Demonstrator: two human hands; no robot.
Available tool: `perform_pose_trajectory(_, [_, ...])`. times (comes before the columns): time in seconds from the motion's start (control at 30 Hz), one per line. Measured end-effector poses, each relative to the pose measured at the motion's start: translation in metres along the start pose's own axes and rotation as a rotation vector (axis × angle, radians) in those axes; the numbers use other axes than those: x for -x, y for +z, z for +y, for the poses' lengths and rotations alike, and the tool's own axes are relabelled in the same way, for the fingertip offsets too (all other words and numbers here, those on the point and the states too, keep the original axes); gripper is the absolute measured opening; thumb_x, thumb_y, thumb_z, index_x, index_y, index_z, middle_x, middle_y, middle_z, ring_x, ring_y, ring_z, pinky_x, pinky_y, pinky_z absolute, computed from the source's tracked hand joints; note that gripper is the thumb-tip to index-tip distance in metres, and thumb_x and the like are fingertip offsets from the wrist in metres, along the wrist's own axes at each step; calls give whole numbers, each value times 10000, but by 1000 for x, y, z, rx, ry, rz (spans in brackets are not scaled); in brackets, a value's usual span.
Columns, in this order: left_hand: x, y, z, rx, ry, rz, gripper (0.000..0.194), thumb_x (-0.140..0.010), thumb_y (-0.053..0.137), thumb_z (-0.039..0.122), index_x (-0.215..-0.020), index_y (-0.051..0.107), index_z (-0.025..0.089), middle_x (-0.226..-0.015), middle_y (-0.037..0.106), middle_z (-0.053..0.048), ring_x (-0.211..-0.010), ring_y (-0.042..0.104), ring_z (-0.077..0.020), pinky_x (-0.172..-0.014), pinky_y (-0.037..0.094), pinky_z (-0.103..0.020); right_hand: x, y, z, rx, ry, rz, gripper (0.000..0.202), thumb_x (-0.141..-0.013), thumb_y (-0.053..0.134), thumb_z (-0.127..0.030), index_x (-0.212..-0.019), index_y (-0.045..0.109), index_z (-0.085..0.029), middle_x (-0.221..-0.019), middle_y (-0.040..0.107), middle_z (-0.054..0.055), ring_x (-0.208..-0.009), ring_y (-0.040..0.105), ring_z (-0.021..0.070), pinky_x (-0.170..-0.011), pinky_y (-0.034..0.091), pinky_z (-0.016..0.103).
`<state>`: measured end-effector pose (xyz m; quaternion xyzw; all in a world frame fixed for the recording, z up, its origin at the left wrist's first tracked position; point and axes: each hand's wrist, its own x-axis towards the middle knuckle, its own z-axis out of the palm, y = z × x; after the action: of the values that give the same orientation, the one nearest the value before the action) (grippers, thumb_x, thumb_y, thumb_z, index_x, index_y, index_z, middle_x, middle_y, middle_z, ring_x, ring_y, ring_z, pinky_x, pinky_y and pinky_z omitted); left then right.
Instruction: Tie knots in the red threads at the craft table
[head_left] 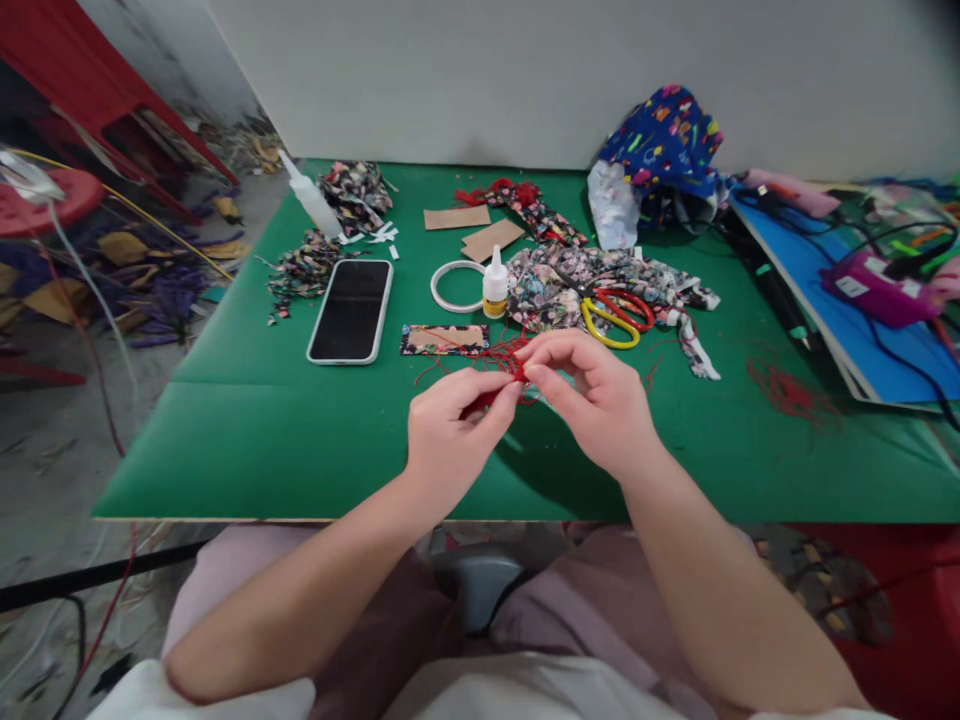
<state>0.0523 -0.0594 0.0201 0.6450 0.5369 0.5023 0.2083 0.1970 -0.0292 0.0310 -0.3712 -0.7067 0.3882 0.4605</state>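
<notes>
My left hand (466, 412) and my right hand (592, 390) meet over the front middle of the table, fingertips almost touching. Both pinch a bundle of red thread (519, 368), and its loose strands spread out behind the fingers. Part of the bundle is hidden inside the left hand. Just behind my left hand lies a flat brown card strip edged with floral fabric (445, 340), red strands lying across it. Scissors with red and yellow handles (611, 318) rest beyond my right hand, on crumpled floral fabric (540, 285). A small glue bottle (496, 285) stands nearby.
On the green table (247, 440) are a phone (350, 312), a white tape ring (436, 290), brown card pieces (456, 217), a tall squeeze bottle (313, 203) and fabric scraps. At right lie a blue folder (817, 300), a purple device (874, 288) with cables, and loose red threads (795, 390).
</notes>
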Motion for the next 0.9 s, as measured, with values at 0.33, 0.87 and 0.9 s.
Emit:
perform_pose_trajectory(0.33, [0,0,-2,48,-33,-21,105,-777,610,208,-708,673,161,-575,590,36,-486,456,-46,-463,355,-167,0,1,2,-53,57,62,40,-834,559,-239,-848,584,-211,-909,613,7,-857,579,116,-774,480,265])
perform_pose_trajectory(0.87, [2,2,-9,433,-263,101,73,-751,645,247,-743,691,191,-670,662,20,-552,548,-67,-486,427,-165,6,30,9,-298,170,161,91,-710,701,-279,-801,703,-265,-832,660,-14,-774,607,111,-710,513,257])
perform_pose_trajectory(0.9, [2,2,-8,409,-242,98,68,-756,639,235,-748,691,192,-685,670,19,-576,564,-71,-504,437,-165,6,30,9,-311,163,180,80,-710,701,-259,-789,708,-273,-816,659,-19,-776,604,108,-709,509,253])
